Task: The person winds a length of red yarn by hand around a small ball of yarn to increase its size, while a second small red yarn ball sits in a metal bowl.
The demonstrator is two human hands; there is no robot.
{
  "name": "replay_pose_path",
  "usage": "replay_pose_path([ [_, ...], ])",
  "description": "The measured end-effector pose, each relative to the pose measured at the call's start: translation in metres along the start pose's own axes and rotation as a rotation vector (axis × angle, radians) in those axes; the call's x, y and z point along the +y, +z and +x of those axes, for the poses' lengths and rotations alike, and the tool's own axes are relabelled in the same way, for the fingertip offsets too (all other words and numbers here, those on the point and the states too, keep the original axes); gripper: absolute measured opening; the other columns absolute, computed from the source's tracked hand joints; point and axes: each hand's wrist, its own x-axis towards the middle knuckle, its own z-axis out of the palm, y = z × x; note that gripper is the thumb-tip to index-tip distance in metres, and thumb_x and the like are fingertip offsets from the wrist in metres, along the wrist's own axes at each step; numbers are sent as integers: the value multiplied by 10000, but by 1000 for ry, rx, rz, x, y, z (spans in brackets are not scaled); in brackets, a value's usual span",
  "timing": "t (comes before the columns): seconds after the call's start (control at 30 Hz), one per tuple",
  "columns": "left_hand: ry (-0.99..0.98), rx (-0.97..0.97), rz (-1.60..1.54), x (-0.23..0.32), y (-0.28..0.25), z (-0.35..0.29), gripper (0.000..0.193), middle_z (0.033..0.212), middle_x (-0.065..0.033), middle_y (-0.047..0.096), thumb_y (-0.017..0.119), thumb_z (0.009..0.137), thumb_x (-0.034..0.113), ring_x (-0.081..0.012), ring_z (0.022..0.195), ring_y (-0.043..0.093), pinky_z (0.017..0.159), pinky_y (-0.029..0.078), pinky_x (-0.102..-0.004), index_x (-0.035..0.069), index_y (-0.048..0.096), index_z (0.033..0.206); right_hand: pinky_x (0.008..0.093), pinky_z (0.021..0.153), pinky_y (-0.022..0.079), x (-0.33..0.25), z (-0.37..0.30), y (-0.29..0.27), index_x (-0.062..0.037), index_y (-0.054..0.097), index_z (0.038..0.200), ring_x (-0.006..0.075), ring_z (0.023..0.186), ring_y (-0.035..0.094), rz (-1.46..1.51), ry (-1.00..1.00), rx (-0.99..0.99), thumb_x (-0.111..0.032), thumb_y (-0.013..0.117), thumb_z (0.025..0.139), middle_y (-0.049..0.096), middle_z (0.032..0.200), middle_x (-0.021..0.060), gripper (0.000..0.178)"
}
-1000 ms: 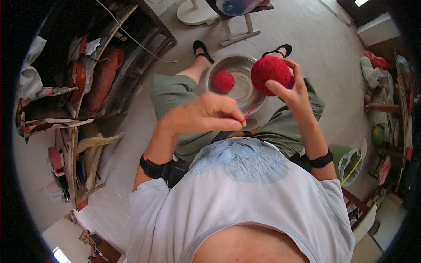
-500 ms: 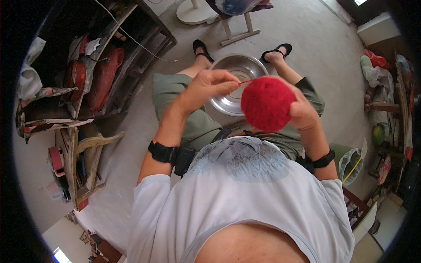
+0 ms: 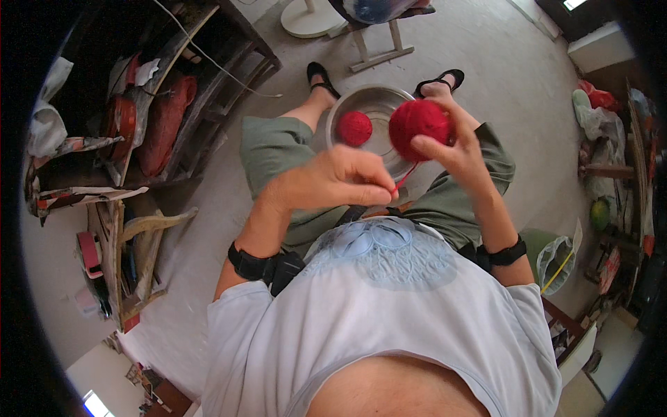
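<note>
A large ball of red yarn (image 3: 419, 129) rests in my right hand (image 3: 460, 144), whose fingers wrap around its right side. My left hand (image 3: 342, 182) pinches a short strand of red yarn (image 3: 407, 178) that runs from the underside of that ball. This hand is slightly blurred and nearer my body than the ball. A smaller red yarn ball (image 3: 354, 129) lies in the left part of a shiny metal basin (image 3: 333, 113), which stands on the floor between my feet. The held ball and my hands cover the basin's right and near parts.
On the left are dark wooden shelves (image 3: 208, 90) with bags and a small wooden stand (image 3: 146, 257). A low wooden stool or bench (image 3: 382, 55) is beyond my feet. To the right sit a lined green bin (image 3: 556, 258) and a cluttered rack (image 3: 618, 170).
My left hand has swung from above-left of the large ball to below-left, bringing the strand with it. The large ball has moved up and right, and the smaller ball now shows.
</note>
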Motion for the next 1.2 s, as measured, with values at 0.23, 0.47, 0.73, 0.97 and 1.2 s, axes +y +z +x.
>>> replay_pose_path([
  [0.23,-21,299,-95,-1,-21,20,78,829,15,627,676,902,80,-69,792,587,690,473,-219,20,688,950,319,1038,408,-16,-19,9,-25,487,1372,193,1191,532,387,379,-434,-415,758,821,557,1285,96,727],
  [0.47,-162,367,-202,-63,-10,10,173,855,23,652,644,945,195,-48,803,586,694,473,-205,30,687,975,363,1063,397,-24,-20,-7,4,372,1426,223,1244,518,719,193,-290,-401,735,809,523,1344,124,823],
  [0.73,-395,35,-357,-52,12,-8,175,854,-8,683,686,902,110,-66,778,598,682,475,-224,5,695,1041,369,1018,444,-21,3,-11,-8,421,1356,235,1179,563,570,80,146,-226,728,836,552,1273,132,642],
  [0.97,25,54,26,13,-12,5,90,868,-25,639,683,882,41,-80,814,575,702,454,-224,-10,682,956,316,1000,441,-8,-8,10,-38,486,1328,187,1132,567,53,85,-90,-250,803,798,573,1235,90,653],
  [1.2,-18,272,-148,-14,-25,23,94,851,4,652,670,909,98,-72,793,604,719,497,-221,27,701,964,338,1031,419,-25,-18,12,-9,478,1371,223,1169,557,316,325,-450,-467,824,715,572,1254,127,871],
])
